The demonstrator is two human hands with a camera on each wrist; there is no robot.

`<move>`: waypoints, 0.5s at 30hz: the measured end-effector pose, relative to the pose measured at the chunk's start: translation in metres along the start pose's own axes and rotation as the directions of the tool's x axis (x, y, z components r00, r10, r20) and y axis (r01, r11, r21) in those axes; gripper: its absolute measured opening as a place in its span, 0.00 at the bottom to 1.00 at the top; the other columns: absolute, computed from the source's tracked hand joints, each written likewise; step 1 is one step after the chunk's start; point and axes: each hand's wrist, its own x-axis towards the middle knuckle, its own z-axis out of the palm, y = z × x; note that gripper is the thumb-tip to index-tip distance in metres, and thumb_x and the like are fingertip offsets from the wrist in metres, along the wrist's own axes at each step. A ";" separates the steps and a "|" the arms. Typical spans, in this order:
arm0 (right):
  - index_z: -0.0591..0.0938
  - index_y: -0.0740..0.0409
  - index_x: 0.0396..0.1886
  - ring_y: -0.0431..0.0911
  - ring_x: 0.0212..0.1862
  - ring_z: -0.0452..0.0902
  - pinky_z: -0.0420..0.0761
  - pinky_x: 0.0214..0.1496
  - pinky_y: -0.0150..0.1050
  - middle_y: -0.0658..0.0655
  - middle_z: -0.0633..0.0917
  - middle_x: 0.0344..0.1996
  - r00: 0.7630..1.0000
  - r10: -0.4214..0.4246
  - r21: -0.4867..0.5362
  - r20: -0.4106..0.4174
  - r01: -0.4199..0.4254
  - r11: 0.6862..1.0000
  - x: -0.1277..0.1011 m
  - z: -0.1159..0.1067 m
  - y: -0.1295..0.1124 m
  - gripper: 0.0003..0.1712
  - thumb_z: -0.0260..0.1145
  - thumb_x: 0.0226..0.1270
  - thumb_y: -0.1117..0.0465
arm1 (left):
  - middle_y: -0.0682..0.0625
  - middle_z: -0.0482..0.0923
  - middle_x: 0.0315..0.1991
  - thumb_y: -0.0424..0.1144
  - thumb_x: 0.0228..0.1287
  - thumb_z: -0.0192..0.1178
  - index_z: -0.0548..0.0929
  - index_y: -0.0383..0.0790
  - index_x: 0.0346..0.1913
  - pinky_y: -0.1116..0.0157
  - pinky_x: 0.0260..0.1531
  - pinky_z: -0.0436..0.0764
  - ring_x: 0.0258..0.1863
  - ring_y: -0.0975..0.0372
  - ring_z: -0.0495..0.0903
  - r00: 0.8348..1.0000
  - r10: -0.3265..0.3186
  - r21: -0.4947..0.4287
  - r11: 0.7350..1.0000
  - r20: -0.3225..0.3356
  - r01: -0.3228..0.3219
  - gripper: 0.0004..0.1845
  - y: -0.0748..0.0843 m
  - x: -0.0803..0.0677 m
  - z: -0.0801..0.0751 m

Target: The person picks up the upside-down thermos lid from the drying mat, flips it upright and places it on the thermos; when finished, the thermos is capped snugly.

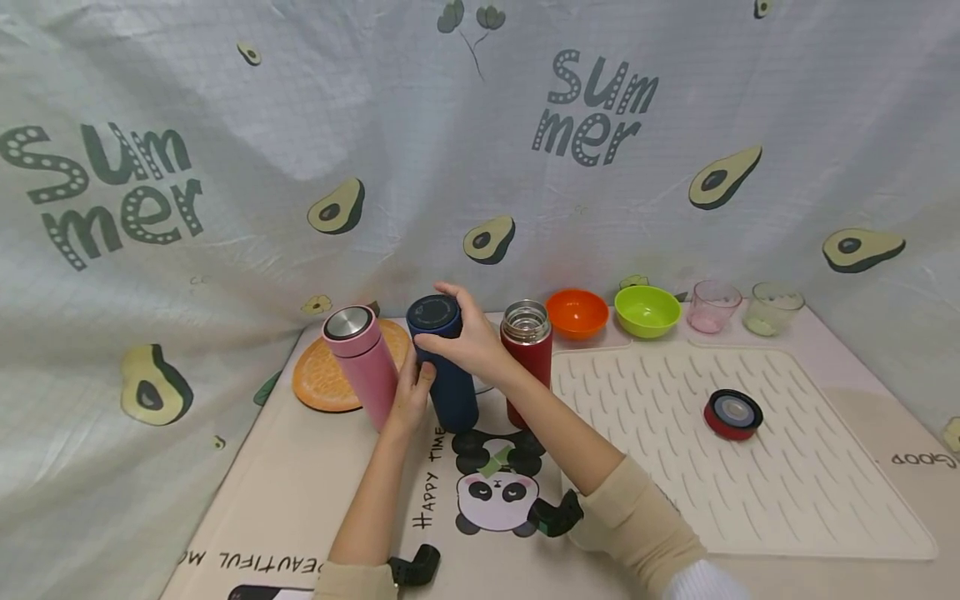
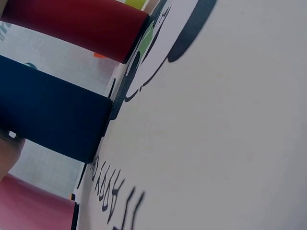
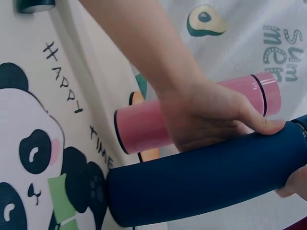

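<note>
From the head view alone, both hands grip the navy flask's lid and body.

Head high; wrists low (near), sharing navy flask.

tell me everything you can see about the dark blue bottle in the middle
The dark blue bottle is a tall, matte cylinder with a round dark cap bearing a faint ring of markings. It stands upright on the panda mat, between the pink bottle and the uncapped red bottle. The left hand grips its body; the right hand grips its cap.
</note>
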 end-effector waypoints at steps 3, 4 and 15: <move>0.55 0.52 0.69 0.48 0.61 0.65 0.68 0.60 0.46 0.56 0.63 0.65 0.999 -0.012 0.026 0.031 0.011 1.000 -0.002 -0.003 0.001 0.41 0.65 0.59 0.61 | 0.32 0.47 0.68 0.56 0.67 0.39 0.42 0.30 0.69 0.44 0.62 0.52 0.65 0.43 0.51 1.000 0.012 -0.023 1.000 -0.001 -0.012 0.40 -0.008 0.001 -0.002; 0.55 0.53 0.70 0.48 0.61 0.64 0.67 0.60 0.46 0.56 0.62 0.65 0.999 -0.015 0.033 0.037 0.014 0.999 -0.002 -0.004 0.001 0.41 0.64 0.60 0.61 | 0.33 0.48 0.68 0.55 0.67 0.40 0.43 0.31 0.70 0.45 0.62 0.52 0.65 0.44 0.51 1.000 0.012 -0.028 1.000 -0.002 -0.012 0.39 -0.012 0.001 -0.003; 0.61 0.56 0.63 0.47 0.52 0.72 0.75 0.52 0.38 0.57 0.70 0.54 0.999 -0.044 0.104 0.002 0.043 0.994 0.002 -0.001 0.001 0.37 0.69 0.55 0.61 | 0.35 0.46 0.69 0.58 0.64 0.39 0.42 0.32 0.70 0.46 0.63 0.53 0.66 0.45 0.51 0.999 0.038 -0.012 0.999 0.005 -0.038 0.42 -0.015 0.003 -0.004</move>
